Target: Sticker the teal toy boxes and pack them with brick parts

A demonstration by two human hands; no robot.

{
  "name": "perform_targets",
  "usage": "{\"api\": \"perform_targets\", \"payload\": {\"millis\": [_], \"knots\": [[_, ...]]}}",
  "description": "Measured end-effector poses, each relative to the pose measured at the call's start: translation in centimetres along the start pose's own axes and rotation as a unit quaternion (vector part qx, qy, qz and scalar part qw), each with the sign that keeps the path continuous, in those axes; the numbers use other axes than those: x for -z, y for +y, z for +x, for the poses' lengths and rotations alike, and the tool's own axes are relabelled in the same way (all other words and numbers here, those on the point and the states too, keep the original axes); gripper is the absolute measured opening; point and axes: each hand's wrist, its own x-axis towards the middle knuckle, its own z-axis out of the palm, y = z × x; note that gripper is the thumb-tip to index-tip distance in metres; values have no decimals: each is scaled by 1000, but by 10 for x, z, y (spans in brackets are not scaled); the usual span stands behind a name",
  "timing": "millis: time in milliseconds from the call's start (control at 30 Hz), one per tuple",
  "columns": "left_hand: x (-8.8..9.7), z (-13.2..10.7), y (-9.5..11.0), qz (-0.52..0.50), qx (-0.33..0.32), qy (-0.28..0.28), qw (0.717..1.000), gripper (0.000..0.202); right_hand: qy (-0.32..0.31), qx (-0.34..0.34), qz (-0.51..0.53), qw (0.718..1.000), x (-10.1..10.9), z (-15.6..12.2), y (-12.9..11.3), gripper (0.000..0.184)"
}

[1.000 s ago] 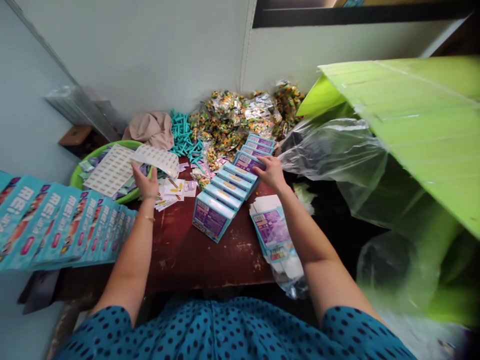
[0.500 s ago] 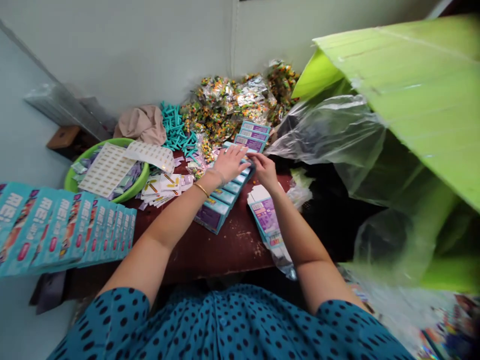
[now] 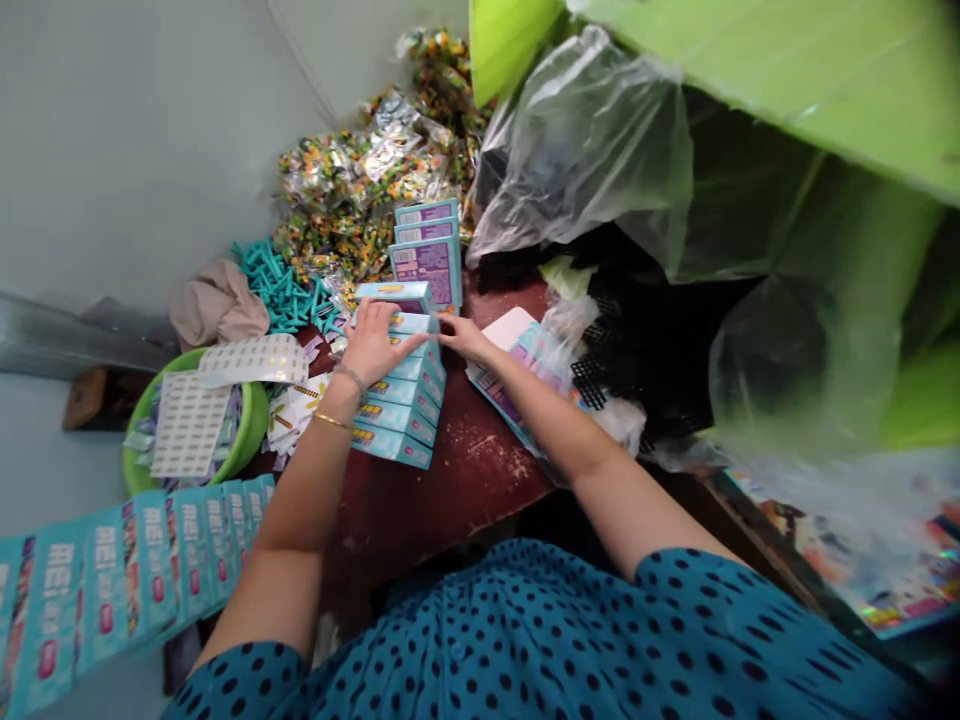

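A row of small turquoise boxes (image 3: 394,418) stands packed together on the dark red table (image 3: 457,470). My left hand (image 3: 375,345) lies across a box in the row, fingers bent over its left part and thumb stretched to the right end. At that right end, the fingertips of my right hand (image 3: 466,340) close on the box's edge, near my left thumb. Just behind my left hand is another turquoise box (image 3: 394,292). Farther back, several boxes with purple backs (image 3: 426,268) stand upright, leaning one behind another.
Flattened cartons (image 3: 491,390) and clear plastic lie right of the row. On the left are a green basin (image 3: 251,420) with printed sheets, turquoise pieces (image 3: 281,290) and a long row of turquoise boxes (image 3: 105,590). Bags of colourful small parts (image 3: 360,180) are heaped behind. Green sheeting (image 3: 787,90) overhangs the right.
The view has turned and shifted, so the table things appear farther left. My left hand has gone from lying flat with spread fingers to bending around a box. My right hand remains at the row's right side.
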Motion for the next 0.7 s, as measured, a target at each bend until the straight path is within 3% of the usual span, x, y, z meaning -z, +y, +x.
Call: {"api": "perform_targets", "payload": {"millis": [133,333,500,700], "knots": [[3,-5,-4,16,6,25,1000,37,15,2,-115,993,-8,-4,2,31],[9,-14,-6,30,5,19,999,32,83,39,-177,980,-18,-14,0,38],[9,-21,-8,9,-29,-3,1000,33,115,52,-111,986,-11,-10,9,37],[11,-18,-10,13,-43,-23,999,32,199,-20,62,978,15,-7,8,41]]}}
